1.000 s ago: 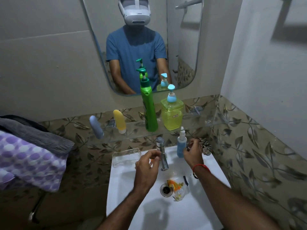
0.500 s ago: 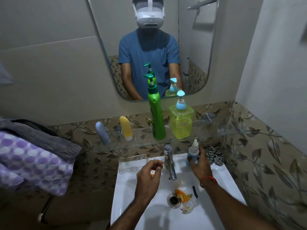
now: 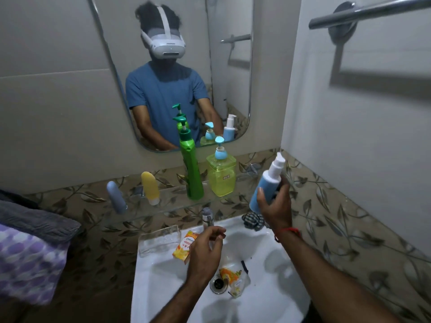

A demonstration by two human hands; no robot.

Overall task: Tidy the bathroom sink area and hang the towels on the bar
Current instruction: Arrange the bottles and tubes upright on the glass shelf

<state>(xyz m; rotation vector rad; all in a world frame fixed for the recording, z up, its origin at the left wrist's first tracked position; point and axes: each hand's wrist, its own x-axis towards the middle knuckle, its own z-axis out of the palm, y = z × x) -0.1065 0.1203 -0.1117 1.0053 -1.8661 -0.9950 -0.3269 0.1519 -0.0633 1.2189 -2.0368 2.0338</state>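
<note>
My right hand (image 3: 276, 207) grips a blue spray bottle (image 3: 268, 185) with a white top, lifted beside the glass shelf (image 3: 163, 206), right of the yellow-green pump bottle (image 3: 221, 176). My left hand (image 3: 205, 249) hovers over the white sink (image 3: 268, 287), fingers loosely curled with nothing in them, just in front of the tap (image 3: 207, 217). An orange soap box (image 3: 185, 245) lies on the sink's left rim. An orange wrapper (image 3: 231, 278) sits by the drain (image 3: 218, 284). A grey towel (image 3: 35, 220) and a purple dotted towel (image 3: 28, 262) are piled at the left. The towel bar (image 3: 373, 10) is up on the right wall.
On the shelf stand a tall green pump bottle (image 3: 191, 166), a yellow tube (image 3: 150, 187) and a grey-blue tube (image 3: 116, 197). A clear soap dish (image 3: 158, 240) rests on the sink's left rim, a striped cloth scrunchie (image 3: 253, 220) at its back right. The mirror (image 3: 175, 66) hangs above.
My right hand closed on the blue spray bottle at the sink's back rim and lifted it up to shelf height. My view tilted upward, bringing the towel bar into sight.
</note>
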